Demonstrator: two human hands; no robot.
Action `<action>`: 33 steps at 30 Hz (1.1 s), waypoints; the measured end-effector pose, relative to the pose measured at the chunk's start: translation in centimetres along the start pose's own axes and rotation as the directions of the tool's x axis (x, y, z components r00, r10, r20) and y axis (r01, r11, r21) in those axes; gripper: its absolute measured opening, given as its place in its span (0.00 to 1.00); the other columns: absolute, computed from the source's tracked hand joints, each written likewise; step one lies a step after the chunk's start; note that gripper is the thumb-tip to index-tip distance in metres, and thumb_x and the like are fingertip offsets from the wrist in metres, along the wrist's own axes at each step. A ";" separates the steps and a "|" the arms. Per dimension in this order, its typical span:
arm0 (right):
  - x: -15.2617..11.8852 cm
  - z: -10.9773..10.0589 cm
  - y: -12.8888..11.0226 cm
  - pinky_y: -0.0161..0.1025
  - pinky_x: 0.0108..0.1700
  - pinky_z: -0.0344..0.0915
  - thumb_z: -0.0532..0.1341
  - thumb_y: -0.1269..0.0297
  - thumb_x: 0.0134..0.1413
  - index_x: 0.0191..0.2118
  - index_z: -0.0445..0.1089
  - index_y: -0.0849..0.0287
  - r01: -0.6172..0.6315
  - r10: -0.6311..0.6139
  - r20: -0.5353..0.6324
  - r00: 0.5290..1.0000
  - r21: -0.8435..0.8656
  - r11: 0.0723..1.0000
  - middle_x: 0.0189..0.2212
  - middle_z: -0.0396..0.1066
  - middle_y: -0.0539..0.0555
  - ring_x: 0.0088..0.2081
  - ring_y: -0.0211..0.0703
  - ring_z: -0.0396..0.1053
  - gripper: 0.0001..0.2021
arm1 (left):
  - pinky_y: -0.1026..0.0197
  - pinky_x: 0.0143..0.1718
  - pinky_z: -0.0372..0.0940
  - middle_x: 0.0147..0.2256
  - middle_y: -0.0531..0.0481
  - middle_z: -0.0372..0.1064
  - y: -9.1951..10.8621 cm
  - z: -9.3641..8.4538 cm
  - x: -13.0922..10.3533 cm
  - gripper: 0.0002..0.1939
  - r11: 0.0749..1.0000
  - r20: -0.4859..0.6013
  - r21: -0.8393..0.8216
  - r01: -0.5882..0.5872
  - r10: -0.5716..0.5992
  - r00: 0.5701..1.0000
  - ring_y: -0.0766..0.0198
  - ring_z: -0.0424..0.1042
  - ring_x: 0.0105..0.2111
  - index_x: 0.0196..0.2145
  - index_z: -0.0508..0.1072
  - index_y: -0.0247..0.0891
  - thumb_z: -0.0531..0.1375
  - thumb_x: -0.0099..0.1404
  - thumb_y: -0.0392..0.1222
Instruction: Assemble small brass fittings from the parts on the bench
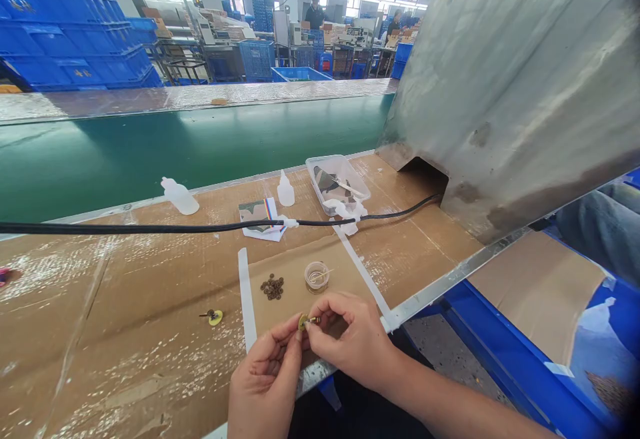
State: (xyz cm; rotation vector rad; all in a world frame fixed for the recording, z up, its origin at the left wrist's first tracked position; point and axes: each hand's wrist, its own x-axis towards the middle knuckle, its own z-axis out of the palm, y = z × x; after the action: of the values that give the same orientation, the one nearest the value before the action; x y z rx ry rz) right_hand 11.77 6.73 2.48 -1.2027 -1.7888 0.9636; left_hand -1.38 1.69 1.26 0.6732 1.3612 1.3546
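Observation:
Near the front edge of the cardboard-covered table, my left hand (270, 374) pinches a small yellow-green disc (303, 321). My right hand (350, 340) meets it from the right, its thumb and forefinger closed on a small brass-coloured piece (314, 320) that touches the disc. Just beyond them lies a pile of small dark brown discs (273, 287) on a taped brown sheet (295, 260). A small clear cup (317, 276) with a thin stick in it stands right of the pile. Another yellow-green disc (215, 318) with a dark part lies to the left.
A black cable (150, 228) crosses above the table. Behind it are two white bottles (181, 197) (285, 190), a camouflage-patterned piece (254, 212) and a clear plastic box (336, 182). A large metal housing (500, 92) rises at the right, beside a green belt (200, 146).

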 end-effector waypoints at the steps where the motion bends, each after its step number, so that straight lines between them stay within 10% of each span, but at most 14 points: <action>1: -0.1 0.0 0.0 0.30 0.28 0.63 0.61 0.74 0.45 0.27 0.70 0.58 0.029 -0.029 -0.018 0.999 -0.010 1.000 0.22 0.70 0.47 0.25 0.35 0.69 0.04 | 0.58 0.45 0.71 0.37 0.45 0.80 0.2 0.0 0.0 0.14 1.000 -0.003 0.005 -0.002 0.002 1.000 0.55 0.78 0.39 0.38 0.81 0.39 0.70 0.53 0.45; 9: -0.6 0.6 0.5 0.30 0.31 0.66 0.61 0.74 0.46 0.31 0.70 0.58 0.210 -0.216 -0.125 0.968 -0.062 0.976 0.25 0.73 0.49 0.27 0.36 0.71 0.05 | 0.61 0.43 0.71 0.36 0.45 0.80 0.6 0.0 0.1 0.15 1.000 -0.001 0.007 0.015 -0.015 1.000 0.55 0.78 0.38 0.34 0.81 0.39 0.71 0.49 0.47; 33: -0.7 0.8 0.4 0.30 0.29 0.65 0.60 0.73 0.45 0.28 0.70 0.58 0.177 -0.176 -0.132 0.976 -0.002 0.984 0.24 0.71 0.49 0.26 0.36 0.70 0.04 | 0.62 0.42 0.71 0.33 0.45 0.80 0.9 -0.1 0.1 0.15 0.995 -0.016 -0.055 0.084 -0.085 0.996 0.55 0.78 0.38 0.31 0.80 0.38 0.73 0.46 0.47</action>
State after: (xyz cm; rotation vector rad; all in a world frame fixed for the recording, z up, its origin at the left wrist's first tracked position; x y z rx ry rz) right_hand 11.40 6.07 1.66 -1.0561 -1.7510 0.7718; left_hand -1.75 1.95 2.02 0.5623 1.3474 1.3280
